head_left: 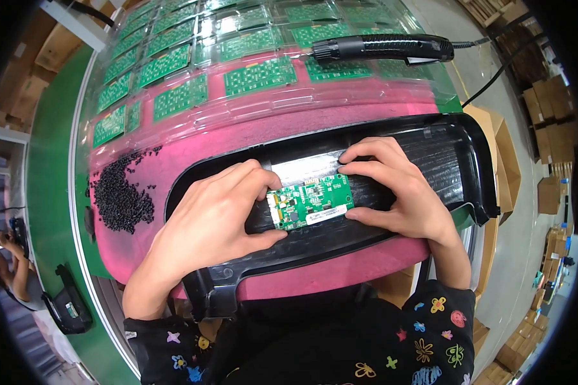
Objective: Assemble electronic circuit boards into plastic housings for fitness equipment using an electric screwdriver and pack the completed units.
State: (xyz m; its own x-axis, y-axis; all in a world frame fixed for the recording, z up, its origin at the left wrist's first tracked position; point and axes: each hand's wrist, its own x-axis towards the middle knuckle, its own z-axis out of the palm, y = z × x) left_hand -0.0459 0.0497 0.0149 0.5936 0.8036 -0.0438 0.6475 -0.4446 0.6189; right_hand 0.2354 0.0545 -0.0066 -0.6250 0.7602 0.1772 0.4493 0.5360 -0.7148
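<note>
A green circuit board (316, 200) with white connectors along its left end lies over the middle of a long black plastic housing (424, 149). My left hand (221, 212) grips the board's left end between thumb and fingers. At the right end, my right hand (398, 189) holds it the same way, thumb on the near corner and fingers at the far corner. The housing rests open side up on a pink mat (327, 273). Whether the board touches the housing's floor is hard to tell.
A pile of small black screws (122, 192) lies left of the housing. Behind it, clear plastic trays (237, 96) hold several green boards. A black corded power screwdriver (382, 49) lies across them. At far left, a person (13, 266) is near another black housing (67, 301).
</note>
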